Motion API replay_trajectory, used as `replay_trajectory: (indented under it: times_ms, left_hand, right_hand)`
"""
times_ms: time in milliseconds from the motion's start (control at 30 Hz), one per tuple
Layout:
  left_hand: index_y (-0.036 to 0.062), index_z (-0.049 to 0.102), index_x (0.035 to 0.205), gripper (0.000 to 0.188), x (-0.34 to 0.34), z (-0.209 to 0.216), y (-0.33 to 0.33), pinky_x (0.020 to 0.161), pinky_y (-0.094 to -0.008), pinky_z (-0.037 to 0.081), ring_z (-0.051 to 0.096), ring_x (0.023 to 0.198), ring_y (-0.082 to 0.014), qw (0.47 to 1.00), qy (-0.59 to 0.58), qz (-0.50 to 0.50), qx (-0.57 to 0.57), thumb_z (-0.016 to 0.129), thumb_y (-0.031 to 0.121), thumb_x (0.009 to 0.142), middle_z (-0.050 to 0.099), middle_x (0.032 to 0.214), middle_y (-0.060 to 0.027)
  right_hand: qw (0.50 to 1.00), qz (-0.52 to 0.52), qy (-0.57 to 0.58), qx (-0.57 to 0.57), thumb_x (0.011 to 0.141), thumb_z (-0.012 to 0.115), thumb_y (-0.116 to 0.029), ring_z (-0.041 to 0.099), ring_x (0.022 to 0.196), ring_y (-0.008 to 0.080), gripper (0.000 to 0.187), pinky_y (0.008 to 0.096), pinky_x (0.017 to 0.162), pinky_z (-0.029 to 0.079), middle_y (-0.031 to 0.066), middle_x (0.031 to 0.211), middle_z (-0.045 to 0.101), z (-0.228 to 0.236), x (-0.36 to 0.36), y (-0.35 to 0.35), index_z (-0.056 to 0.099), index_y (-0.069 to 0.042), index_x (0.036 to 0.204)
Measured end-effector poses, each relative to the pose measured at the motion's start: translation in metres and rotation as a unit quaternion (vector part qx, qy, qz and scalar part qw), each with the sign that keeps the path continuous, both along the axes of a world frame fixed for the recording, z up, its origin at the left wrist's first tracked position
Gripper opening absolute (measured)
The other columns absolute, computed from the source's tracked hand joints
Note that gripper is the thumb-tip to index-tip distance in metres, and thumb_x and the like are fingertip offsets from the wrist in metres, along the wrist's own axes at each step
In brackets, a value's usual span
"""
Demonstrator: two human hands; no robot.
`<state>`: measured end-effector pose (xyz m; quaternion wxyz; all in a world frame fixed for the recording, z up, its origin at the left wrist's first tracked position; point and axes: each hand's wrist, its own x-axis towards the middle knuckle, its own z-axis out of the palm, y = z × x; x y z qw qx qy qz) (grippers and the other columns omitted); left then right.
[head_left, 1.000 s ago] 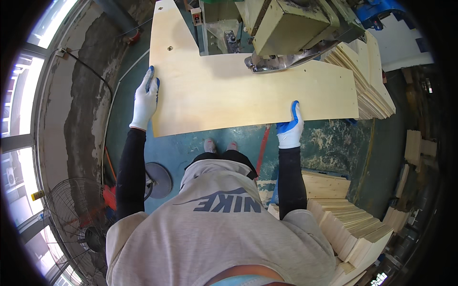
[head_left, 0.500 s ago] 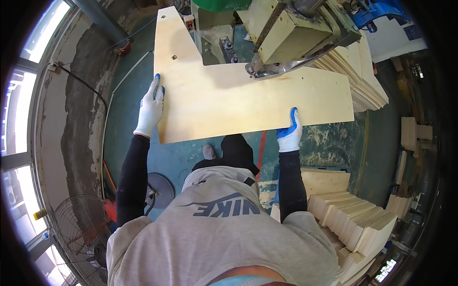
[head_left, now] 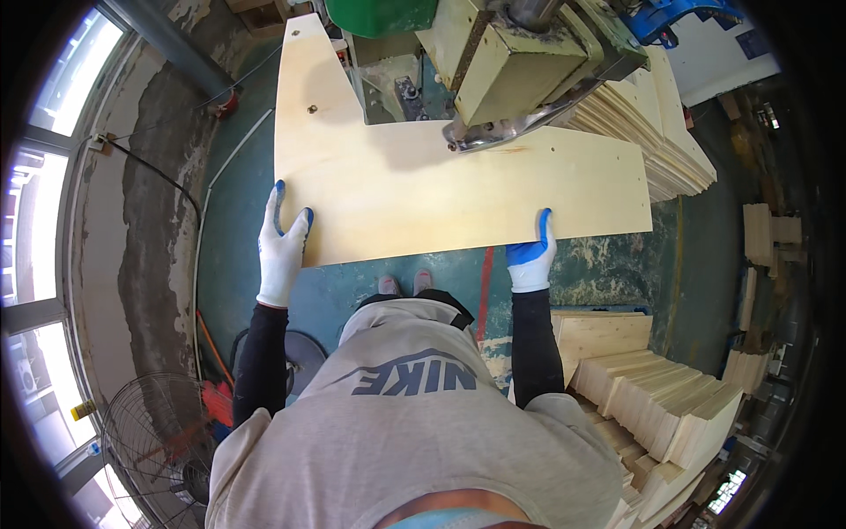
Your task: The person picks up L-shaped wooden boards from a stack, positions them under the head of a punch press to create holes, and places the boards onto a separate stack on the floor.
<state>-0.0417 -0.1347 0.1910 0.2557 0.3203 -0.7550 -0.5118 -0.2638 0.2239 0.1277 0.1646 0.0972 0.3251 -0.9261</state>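
Note:
A pale L-shaped plywood panel lies level in front of me, its notch facing the machine. My left hand, in a white glove with blue fingertips, is at the panel's near left corner. Its thumb is over the top face and a finger lies along the left edge; the remaining fingers are hidden. My right hand, gloved the same way, grips the near edge, thumb on top and fingers underneath. Over the far edge of the panel hangs a pale green machine head with a metal foot at the wood.
Stacked panels stand behind the machine at right. More cut wood pieces are piled beside my right elbow. A wire fan is near my left arm. A green rounded part sits at the far side.
My left hand has slid nearer along the panel's left edge to the corner, thumb and finger spread wider. The panel has shifted slightly left in view. My right hand keeps its hold.

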Motion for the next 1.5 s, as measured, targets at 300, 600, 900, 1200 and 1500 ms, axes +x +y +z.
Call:
replay_trajectory:
  times_ms: [300, 600, 900, 1200, 1500]
  left_hand:
    - [-0.0065, 0.044, 0.149, 0.063, 0.006, 0.015, 0.013, 0.115, -0.0299, 0.034, 0.048, 0.139, -0.0202, 0.999, 0.004, 0.036, 0.006, 0.07, 0.008, 0.094, 0.052, 0.151, -0.0163]
    - [-0.0089, 0.042, 0.15, 0.059, 0.161, 0.013, -0.031, 0.119, -0.0331, 0.03, 0.04, 0.146, -0.0231, 0.989, -0.032, 0.146, -0.009, 0.063, -0.002, 0.095, 0.045, 0.156, -0.0172]
    - [-0.0053, 0.034, 0.156, 0.065, 0.139, 0.015, -0.054, 0.115, -0.029, 0.035, 0.041, 0.144, -0.0181, 0.988, -0.018, 0.144, 0.055, 0.063, 0.005, 0.099, 0.04, 0.16, -0.0139]
    - [-0.004, 0.03, 0.157, 0.067, 0.14, 0.005, -0.079, 0.118, -0.0311, 0.032, 0.035, 0.148, -0.0201, 0.992, -0.094, 0.087, 0.015, 0.062, 0.008, 0.1, 0.034, 0.163, -0.0164]
    - [-0.0038, 0.032, 0.156, 0.067, 0.105, 0.031, -0.098, 0.111, -0.0273, 0.038, 0.043, 0.14, -0.0172, 0.989, -0.13, 0.067, -0.016, 0.065, 0.013, 0.1, 0.039, 0.16, -0.0145]
  right_hand:
    - [0.994, -0.075, 0.004, 0.083, 0.106, 0.053, -0.038, 0.058, 0.127, 0.0272, 0.048, 0.043, 0.108, 0.047, 0.0109, 0.138, 0.061, -0.006, -0.049, 0.079, 0.053, -0.006, 0.142]
    - [0.993, 0.07, -0.062, 0.073, 0.107, 0.053, -0.036, 0.06, 0.123, 0.0233, 0.045, 0.0397, 0.104, 0.049, 0.0097, 0.136, 0.062, -0.001, 0.026, 0.024, 0.054, -0.004, 0.14]
    - [0.993, 0.08, -0.036, 0.079, 0.107, 0.052, -0.033, 0.059, 0.127, 0.0246, 0.044, 0.0415, 0.107, 0.047, 0.0096, 0.137, 0.061, 0.0, -0.008, -0.02, 0.055, -0.004, 0.139]
    - [0.991, 0.062, -0.049, 0.111, 0.107, 0.052, -0.032, 0.063, 0.121, 0.0239, 0.041, 0.0393, 0.099, 0.053, 0.0088, 0.134, 0.064, -0.002, 0.006, -0.019, 0.055, -0.006, 0.139]
    - [0.991, 0.017, -0.049, 0.122, 0.106, 0.056, -0.03, 0.063, 0.119, 0.0219, 0.037, 0.0378, 0.1, 0.051, 0.007, 0.129, 0.065, 0.016, 0.014, -0.04, 0.058, -0.006, 0.134]
